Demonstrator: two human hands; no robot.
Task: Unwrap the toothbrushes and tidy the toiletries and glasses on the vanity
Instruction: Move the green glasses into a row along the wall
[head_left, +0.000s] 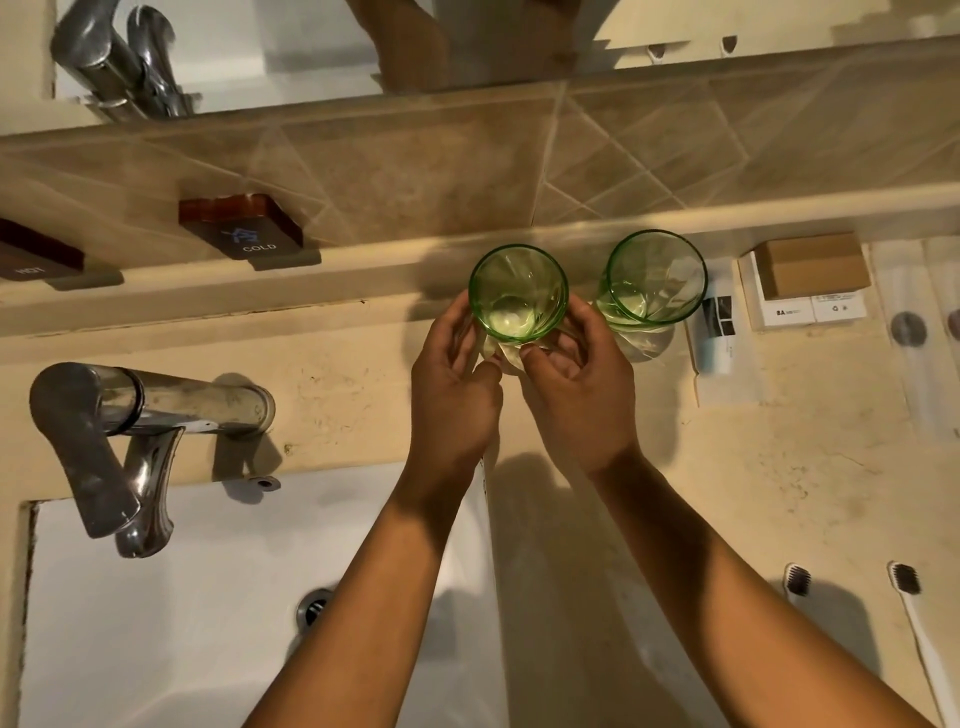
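Note:
Two green glasses stand upright at the back of the beige vanity top (727, 467). My left hand (454, 395) and my right hand (579, 395) both wrap around the base of the left glass (517, 293). The right glass (655, 278) stands free just beside it on a round coaster. Two unwrapped white toothbrushes with dark bristles lie near the front right, one (797, 579) mostly hidden by my right arm, the other (917, 623) in full view. Further back on the right lie a small toothpaste tube (714, 332), stacked white and brown boxes (808, 280) and clear wrappers (919, 332).
A chrome faucet (119, 415) juts over the white sink basin (208, 597) at the front left. HOT (31, 260) and COLD (244, 228) signs stand on the tiled ledge behind. A mirror runs along the top edge.

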